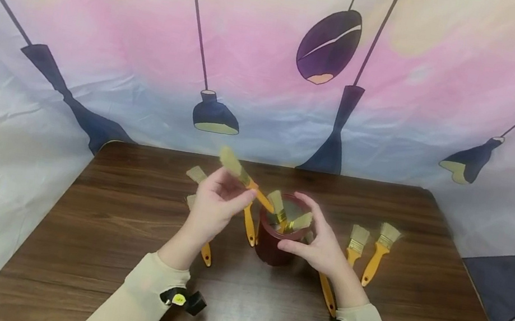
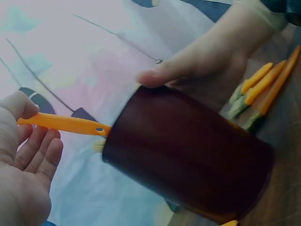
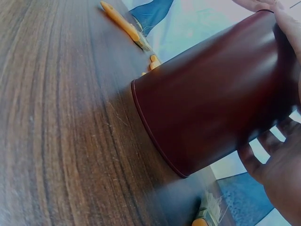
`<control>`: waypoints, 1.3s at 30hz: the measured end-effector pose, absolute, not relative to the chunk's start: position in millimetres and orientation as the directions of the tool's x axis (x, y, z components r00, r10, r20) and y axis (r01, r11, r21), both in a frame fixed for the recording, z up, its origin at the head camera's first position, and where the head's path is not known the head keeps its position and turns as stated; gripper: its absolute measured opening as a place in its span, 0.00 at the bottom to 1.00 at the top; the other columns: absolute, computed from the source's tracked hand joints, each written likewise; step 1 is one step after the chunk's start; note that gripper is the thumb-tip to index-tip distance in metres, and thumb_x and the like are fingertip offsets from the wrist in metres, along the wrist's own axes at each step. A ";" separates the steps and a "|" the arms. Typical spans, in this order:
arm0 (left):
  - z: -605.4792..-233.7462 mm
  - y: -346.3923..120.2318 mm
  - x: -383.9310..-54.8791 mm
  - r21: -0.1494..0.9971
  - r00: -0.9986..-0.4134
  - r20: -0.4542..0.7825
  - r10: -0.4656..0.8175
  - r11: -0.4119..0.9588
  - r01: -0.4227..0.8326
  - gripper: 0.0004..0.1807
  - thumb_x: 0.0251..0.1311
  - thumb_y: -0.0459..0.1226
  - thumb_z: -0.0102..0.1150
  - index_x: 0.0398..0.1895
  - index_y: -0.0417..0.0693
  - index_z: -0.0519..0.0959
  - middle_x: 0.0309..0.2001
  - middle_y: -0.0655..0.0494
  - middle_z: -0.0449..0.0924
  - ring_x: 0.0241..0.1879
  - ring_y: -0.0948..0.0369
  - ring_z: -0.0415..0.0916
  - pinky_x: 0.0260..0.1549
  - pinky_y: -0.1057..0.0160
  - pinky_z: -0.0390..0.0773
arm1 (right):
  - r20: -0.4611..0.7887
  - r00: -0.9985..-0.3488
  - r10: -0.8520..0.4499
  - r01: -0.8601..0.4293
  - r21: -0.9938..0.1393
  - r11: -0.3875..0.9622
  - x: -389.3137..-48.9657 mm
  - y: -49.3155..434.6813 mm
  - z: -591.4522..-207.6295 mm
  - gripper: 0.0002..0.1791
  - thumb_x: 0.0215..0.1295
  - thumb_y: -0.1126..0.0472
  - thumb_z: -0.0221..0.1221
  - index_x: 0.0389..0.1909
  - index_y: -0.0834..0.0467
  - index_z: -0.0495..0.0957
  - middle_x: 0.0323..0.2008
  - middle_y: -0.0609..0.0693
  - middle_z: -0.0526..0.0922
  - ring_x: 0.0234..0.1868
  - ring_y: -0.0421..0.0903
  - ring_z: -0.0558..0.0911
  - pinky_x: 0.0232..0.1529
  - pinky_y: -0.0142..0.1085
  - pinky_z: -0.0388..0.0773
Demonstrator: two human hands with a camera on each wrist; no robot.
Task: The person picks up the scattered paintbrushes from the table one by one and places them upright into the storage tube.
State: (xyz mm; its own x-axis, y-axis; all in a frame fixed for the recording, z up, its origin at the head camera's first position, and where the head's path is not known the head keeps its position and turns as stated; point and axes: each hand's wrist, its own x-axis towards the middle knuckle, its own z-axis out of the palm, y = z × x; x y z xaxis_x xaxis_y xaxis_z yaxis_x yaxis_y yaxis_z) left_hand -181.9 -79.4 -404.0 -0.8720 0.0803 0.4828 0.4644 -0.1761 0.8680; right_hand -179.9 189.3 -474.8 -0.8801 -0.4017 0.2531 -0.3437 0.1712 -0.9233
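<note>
My left hand (image 1: 216, 207) pinches a flat paintbrush (image 1: 259, 195) by its orange handle, bristles pointing up and left. The handle's end reaches over the mouth of a dark red cylindrical pot (image 1: 268, 248). Two other paintbrushes stand in the pot with bristles up, one of them a paintbrush (image 1: 300, 223) leaning right. With thumb and fingers spread around the pot's upper part, my right hand (image 1: 325, 247) grips it from the right. In the left wrist view, the held handle (image 2: 70, 124) lies between thumb and fingers, its holed end at the pot's rim.
Several paintbrushes lie left of the pot, including a paintbrush (image 1: 249, 226) close beside it. To the right lie more, among them a paintbrush (image 1: 384, 244) and a handle (image 1: 327, 294) under the right wrist. A lamp-patterned cloth (image 1: 262, 70) hangs behind the wooden table (image 1: 109, 249).
</note>
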 end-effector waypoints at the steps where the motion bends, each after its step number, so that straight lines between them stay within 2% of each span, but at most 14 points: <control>1: -405.8 -77.1 -181.2 0.870 -0.873 0.479 0.094 -0.180 0.459 0.16 0.62 0.19 0.69 0.50 0.22 0.77 0.42 0.60 0.88 0.44 0.60 0.86 0.47 0.64 0.87 | 0.257 -0.878 -0.405 -0.347 -0.923 0.167 -180.0 189.5 -474.6 0.57 0.62 0.56 0.81 0.86 0.36 0.57 0.76 0.48 0.72 0.64 0.50 0.82 0.60 0.41 0.83; 6: -418.5 -70.0 -181.6 0.885 -0.872 0.465 0.154 -0.111 0.453 0.12 0.63 0.21 0.71 0.46 0.29 0.79 0.41 0.56 0.86 0.43 0.60 0.86 0.44 0.64 0.86 | 0.272 -0.869 -0.412 -0.361 -0.920 0.154 -179.5 189.8 -473.9 0.57 0.63 0.58 0.80 0.86 0.38 0.57 0.77 0.49 0.70 0.67 0.51 0.80 0.62 0.41 0.81; 10: -425.9 -70.6 -182.4 0.882 -0.861 0.466 0.206 -0.029 0.470 0.11 0.64 0.24 0.73 0.44 0.37 0.80 0.40 0.48 0.85 0.42 0.57 0.85 0.44 0.62 0.86 | 0.275 -0.870 -0.408 -0.371 -0.911 0.177 -179.4 189.3 -474.5 0.56 0.63 0.55 0.81 0.86 0.37 0.57 0.78 0.48 0.70 0.66 0.52 0.80 0.58 0.43 0.83; 14: -427.7 -73.4 -182.2 0.856 -0.858 0.465 0.216 0.136 0.498 0.12 0.63 0.30 0.77 0.44 0.46 0.82 0.39 0.50 0.85 0.41 0.54 0.84 0.37 0.58 0.85 | 0.276 -0.873 -0.402 -0.377 -0.905 0.195 -180.2 189.1 -475.6 0.56 0.63 0.55 0.81 0.86 0.36 0.57 0.79 0.47 0.68 0.65 0.51 0.79 0.54 0.43 0.85; 17: -428.8 -74.6 -182.2 0.819 -0.860 0.452 0.237 0.273 0.506 0.14 0.62 0.33 0.79 0.46 0.52 0.84 0.37 0.54 0.84 0.39 0.53 0.81 0.33 0.57 0.81 | 0.282 -0.870 -0.406 -0.379 -0.907 0.182 -180.3 189.3 -476.0 0.57 0.63 0.58 0.80 0.86 0.40 0.57 0.79 0.49 0.68 0.67 0.51 0.79 0.55 0.41 0.84; 19: -428.7 -74.4 -182.3 0.798 -0.857 0.446 0.256 0.319 0.511 0.15 0.62 0.34 0.80 0.47 0.53 0.84 0.36 0.54 0.83 0.37 0.51 0.79 0.34 0.57 0.80 | 0.282 -0.871 -0.402 -0.378 -0.907 0.184 -180.0 189.5 -476.0 0.57 0.63 0.60 0.80 0.86 0.43 0.57 0.79 0.49 0.68 0.68 0.51 0.79 0.56 0.41 0.84; 22: -427.7 -73.7 -182.5 0.785 -0.858 0.433 0.275 0.352 0.509 0.15 0.61 0.35 0.80 0.47 0.53 0.85 0.33 0.54 0.82 0.35 0.49 0.78 0.32 0.60 0.76 | 0.273 -0.880 -0.388 -0.375 -0.901 0.217 -179.3 189.3 -474.4 0.57 0.62 0.57 0.81 0.86 0.47 0.57 0.79 0.49 0.69 0.68 0.52 0.78 0.59 0.47 0.83; 27: -422.3 -73.2 -181.7 0.771 -0.861 0.412 0.299 0.389 0.504 0.14 0.62 0.35 0.81 0.48 0.52 0.87 0.35 0.55 0.84 0.35 0.50 0.79 0.32 0.61 0.77 | 0.244 -0.894 -0.375 -0.353 -0.900 0.256 -177.5 188.4 -471.0 0.57 0.62 0.53 0.82 0.86 0.43 0.57 0.80 0.49 0.67 0.67 0.57 0.78 0.58 0.55 0.82; 30: -419.2 -73.4 -180.5 0.779 -0.867 0.391 0.308 0.391 0.490 0.16 0.62 0.34 0.81 0.50 0.50 0.87 0.38 0.53 0.86 0.36 0.47 0.80 0.33 0.61 0.78 | 0.245 -0.891 -0.383 -0.354 -0.903 0.245 -177.7 188.1 -471.2 0.58 0.62 0.53 0.81 0.87 0.43 0.56 0.80 0.51 0.66 0.67 0.61 0.78 0.57 0.54 0.83; 33: -417.8 -73.2 -179.5 0.800 -0.881 0.361 0.305 0.385 0.461 0.16 0.61 0.34 0.81 0.51 0.49 0.87 0.39 0.50 0.86 0.38 0.46 0.81 0.35 0.61 0.80 | 0.256 -0.885 -0.388 -0.364 -0.901 0.236 -178.2 188.3 -471.8 0.57 0.62 0.52 0.81 0.87 0.44 0.56 0.80 0.51 0.67 0.70 0.63 0.76 0.60 0.52 0.82; 39: -416.4 -71.8 -178.9 0.841 -0.918 0.288 0.274 0.386 0.379 0.17 0.60 0.37 0.83 0.50 0.51 0.87 0.40 0.46 0.87 0.39 0.48 0.81 0.36 0.60 0.79 | 0.269 -0.877 -0.399 -0.372 -0.905 0.207 -179.1 189.0 -472.1 0.56 0.63 0.53 0.80 0.87 0.43 0.57 0.79 0.52 0.68 0.70 0.59 0.76 0.59 0.45 0.82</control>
